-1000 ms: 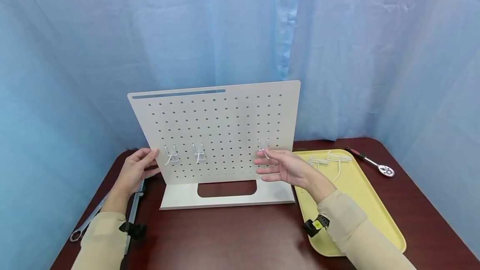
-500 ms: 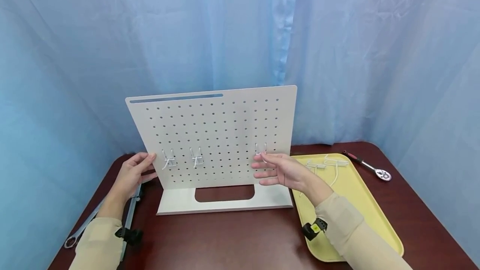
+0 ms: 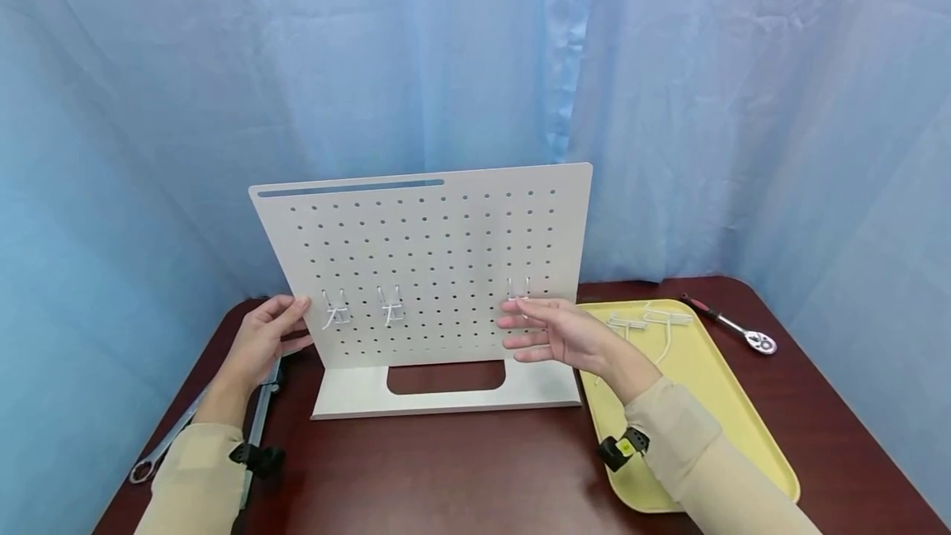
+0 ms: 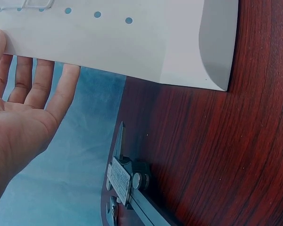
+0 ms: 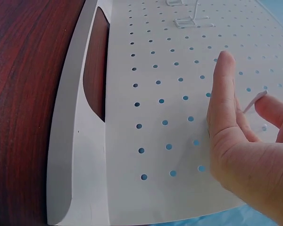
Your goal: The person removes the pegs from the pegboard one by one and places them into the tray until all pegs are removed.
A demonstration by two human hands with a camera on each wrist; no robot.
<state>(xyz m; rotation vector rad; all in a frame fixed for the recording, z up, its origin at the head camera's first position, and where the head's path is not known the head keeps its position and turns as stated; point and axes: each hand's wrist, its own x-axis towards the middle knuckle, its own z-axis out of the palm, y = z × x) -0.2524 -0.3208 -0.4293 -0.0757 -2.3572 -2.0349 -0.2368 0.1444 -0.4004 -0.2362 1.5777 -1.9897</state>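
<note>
A white pegboard (image 3: 446,258) stands upright on its flat base in the head view. My left hand (image 3: 262,338) grips its left edge, thumb on the front face and fingers behind, as the left wrist view also shows. Near the board's right side my right hand (image 3: 568,338) pinches a white wire hook (image 5: 255,100) between thumb and index finger, with the other fingers extended. That hook's upper prongs are at the board's holes; the hand covers part of it. Two more hooks hang on the left half, a left one (image 3: 337,314) and one beside it (image 3: 391,312).
A yellow tray (image 3: 713,403) at the right holds more white wire hooks (image 3: 667,319). Behind it lies a ratchet (image 3: 731,327). On the left are a ring-ended wrench (image 3: 165,442) and a caliper (image 4: 120,178), partly under the left arm. Blue curtains (image 3: 416,56) surround the table.
Both hands keep their places on the board and the hook. The whole view shifts slightly with the head; nothing else visibly moves.
</note>
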